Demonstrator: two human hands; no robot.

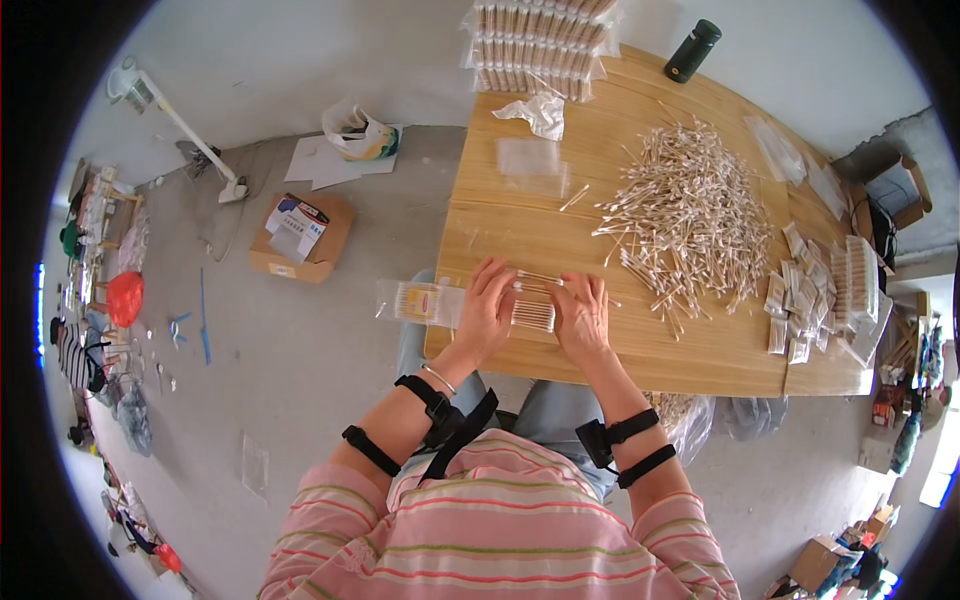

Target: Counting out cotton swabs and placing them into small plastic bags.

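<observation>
Near the front left of the wooden table (490, 230), my hands face each other over a neat row of cotton swabs (533, 316). A few more cotton swabs (540, 279) span the gap between my fingertips. My left hand (486, 308) is closed at one end of them, and my right hand (582, 315) pinches the other end. Just left of my left hand lies a clear plastic packet (418, 302) with swabs and a yellow label, its right part hidden behind that hand. A big loose heap of cotton swabs (690, 215) spreads to the right of my right hand.
Stacked swab packs (545, 50) stand at the back, with crumpled plastic (540, 115) and clear bags (530, 160) before them. A dark green bottle (693, 50) is at the far edge. Small bundles (800, 300) pile up at right. A cardboard box (303, 240) sits on the floor.
</observation>
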